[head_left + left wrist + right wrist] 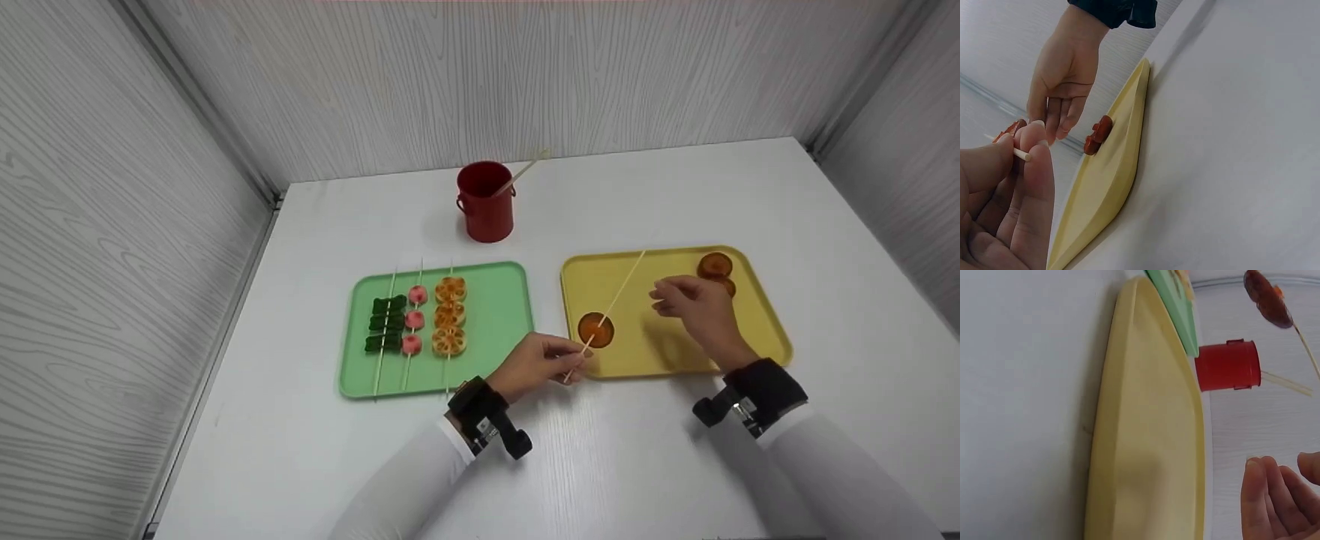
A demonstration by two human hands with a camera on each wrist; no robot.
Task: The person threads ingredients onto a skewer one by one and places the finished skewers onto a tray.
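Observation:
My left hand pinches a thin wooden skewer near its lower end, between thumb and fingers. One round brown-orange food slice is threaded on it. In the right wrist view that slice hangs in the air, above the yellow tray. My right hand hovers over the tray's right half with loosely bent fingers and nothing between them. Near it, two more brown slices lie by the tray's far right corner, the nearer one partly hidden by that hand.
To the left, a green tray bears three filled skewers: dark green pieces, pink pieces and lotus root slices. Behind the trays stands a red bucket with wooden sticks leaning out. Pale panels surround the white table.

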